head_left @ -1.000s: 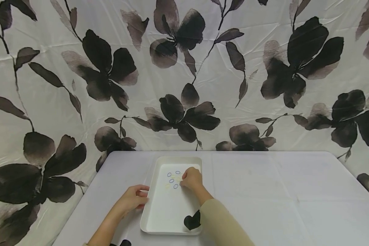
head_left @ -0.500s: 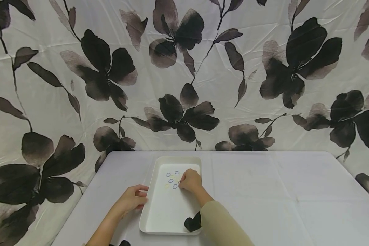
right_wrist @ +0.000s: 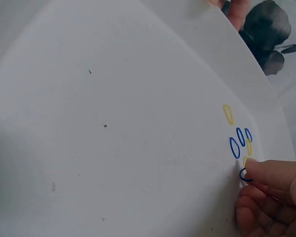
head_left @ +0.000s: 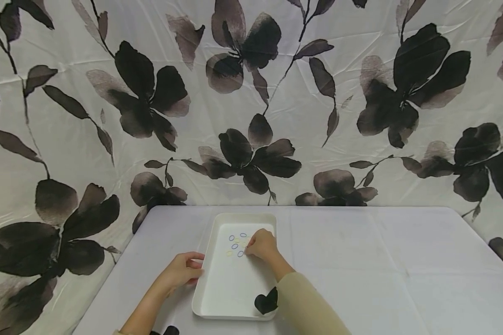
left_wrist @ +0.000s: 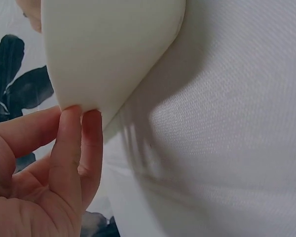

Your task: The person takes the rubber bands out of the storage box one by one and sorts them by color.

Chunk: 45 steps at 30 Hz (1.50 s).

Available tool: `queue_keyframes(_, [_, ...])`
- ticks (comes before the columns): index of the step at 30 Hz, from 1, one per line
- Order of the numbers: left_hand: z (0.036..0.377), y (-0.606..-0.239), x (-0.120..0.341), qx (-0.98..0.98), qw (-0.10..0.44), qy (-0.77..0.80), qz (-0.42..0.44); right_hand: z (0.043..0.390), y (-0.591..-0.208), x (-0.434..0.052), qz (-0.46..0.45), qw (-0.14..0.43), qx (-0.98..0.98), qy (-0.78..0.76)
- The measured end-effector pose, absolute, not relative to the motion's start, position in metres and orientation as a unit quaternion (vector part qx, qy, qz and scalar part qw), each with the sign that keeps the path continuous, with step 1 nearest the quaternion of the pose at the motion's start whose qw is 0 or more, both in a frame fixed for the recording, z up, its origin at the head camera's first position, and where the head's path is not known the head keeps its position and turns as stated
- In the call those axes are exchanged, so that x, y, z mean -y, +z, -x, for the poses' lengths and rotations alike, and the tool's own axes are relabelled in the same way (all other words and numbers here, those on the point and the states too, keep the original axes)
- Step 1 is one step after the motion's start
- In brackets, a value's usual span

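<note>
I take the white tray (head_left: 230, 298) as my reference; it sits on the table (head_left: 360, 260), near the left end of it, with its long side running away from me. Inside the tray, toward its far end, I count a loose cluster of small bands (head_left: 236, 244), some blue and some yellow, lying flat on the tray floor and close together. The right hand (head_left: 261, 245) is inside the tray at the right edge of that cluster, fingers curled downward. In the right wrist view the fingertips (right_wrist: 266, 173) are bunched and pressed onto a blue band (right_wrist: 244, 175), with part of its loop showing from under them; I cannot tell whether the band is actually pinched or merely pressed against the tray floor. The other bands lie just beyond those fingertips, apart from them. The left hand (head_left: 183, 271) is at the tray's left rim, roughly midway along it. In the left wrist view its fingers (left_wrist: 74, 148) lie straight and together, their tips touching the outside of the tray wall (left_wrist: 108, 49), not wrapped round it. A dark heart-shaped piece (head_left: 265, 302) lies in the tray's near right corner, just beside the right sleeve (head_left: 306, 307).
</note>
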<state>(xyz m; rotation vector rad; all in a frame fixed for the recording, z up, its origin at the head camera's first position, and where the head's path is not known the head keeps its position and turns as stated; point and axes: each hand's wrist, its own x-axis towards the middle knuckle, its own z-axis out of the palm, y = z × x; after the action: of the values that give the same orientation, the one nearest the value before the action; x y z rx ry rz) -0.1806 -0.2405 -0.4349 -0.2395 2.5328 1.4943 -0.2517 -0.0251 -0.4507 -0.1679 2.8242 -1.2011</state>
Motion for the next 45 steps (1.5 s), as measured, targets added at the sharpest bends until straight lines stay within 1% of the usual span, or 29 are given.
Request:
queue_keyframes(3, [0.181,-0.434,0.239,-0.855,0.097,0.503,0.08,0.253,-0.451,0.023,0.06,0.03,-0.915,-0.398])
queue_keyframes(10, [0.179,-0.431,0.238,-0.855,0.1,0.503,0.078,0.255,-0.451,0.021,0.055,0.046,-0.9,-0.429])
queue_keyframes(20, [0.179,-0.431,0.24,-0.853,0.106,0.505,0.077,0.257,-0.449,0.021,0.063,0.036,-0.891,-0.448])
queue_keyframes(27, [0.18,-0.43,0.24,-0.853,0.107,0.504,0.079,0.259,-0.439,0.018,0.068,0.069,-0.875,-0.474])
queue_keyframes(34, [0.179,-0.43,0.239,-0.853,0.108,0.505,0.078,0.259,-0.428,0.007,0.08,0.084,-0.851,-0.512])
queue_keyframes(37, [0.179,-0.43,0.239,-0.853,0.108,0.504,0.079,0.259,-0.422,0.002,0.071,0.094,-0.84,-0.53])
queue_keyframes(45, [0.181,-0.432,0.24,-0.855,0.107,0.501,0.078,0.26,-0.413,-0.012,0.059,0.092,-0.837,-0.536])
